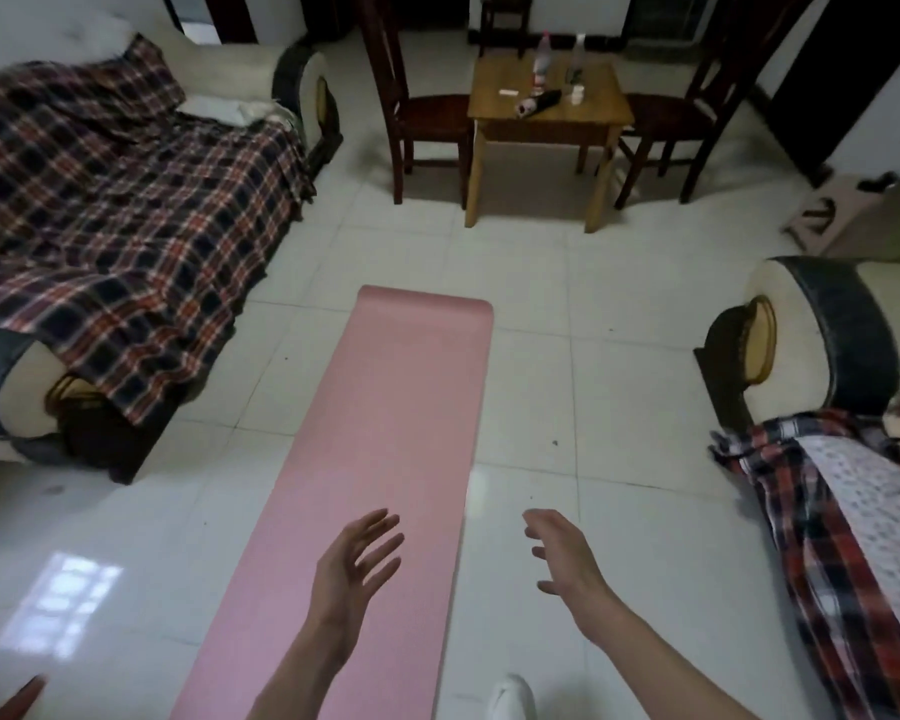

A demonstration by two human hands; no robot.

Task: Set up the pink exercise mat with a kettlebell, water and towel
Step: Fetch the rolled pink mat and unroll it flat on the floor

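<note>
Left hand (357,563), right hand (562,556): grip released, empty | pink mat (385,433) flat | bottle (541,62) on table (601,111)

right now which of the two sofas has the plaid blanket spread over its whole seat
The sofa on the left: its plaid blanket covers the seat and back. The sofa on the right shows a bare cream arm, with plaid cloth only at its near end.

White tiled floor (593,387) carries the pink mat (385,433), unrolled at centre; upper centre, a small wooden surface (593,106) holds bottles (541,65).
</note>
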